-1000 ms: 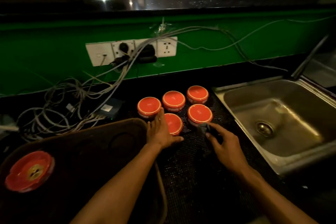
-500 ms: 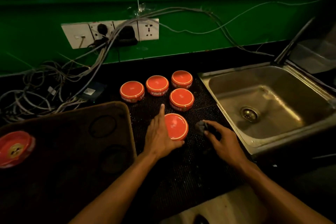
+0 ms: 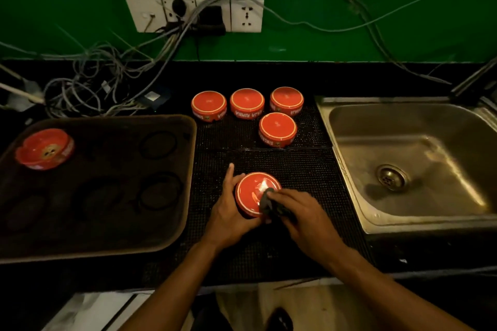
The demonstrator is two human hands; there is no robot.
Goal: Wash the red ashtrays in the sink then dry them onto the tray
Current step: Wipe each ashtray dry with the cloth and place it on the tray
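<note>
My left hand [image 3: 228, 212] grips an upside-down red ashtray [image 3: 251, 191] on the black mesh mat [image 3: 309, 169], index finger pointing up. My right hand [image 3: 301, 216] presses a dark cloth [image 3: 269, 203] against the ashtray's base. Several more red ashtrays stand upside down at the back of the mat, among them the nearest one [image 3: 277, 129] and the leftmost [image 3: 209, 105]. One red ashtray [image 3: 45, 148] sits right way up in the far left corner of the brown tray [image 3: 172, 223].
A steel sink [image 3: 349, 169] with a drain [image 3: 391, 177] lies to the right of the mat. A tangle of cables [image 3: 94, 83] and a wall socket strip [image 3: 193, 12] sit behind the tray, against the green wall. The counter's front edge is just below my forearms.
My left hand has drawn the ashtray nearer to me, away from the others. My right hand has moved left and brought the cloth onto the ashtray's base.
</note>
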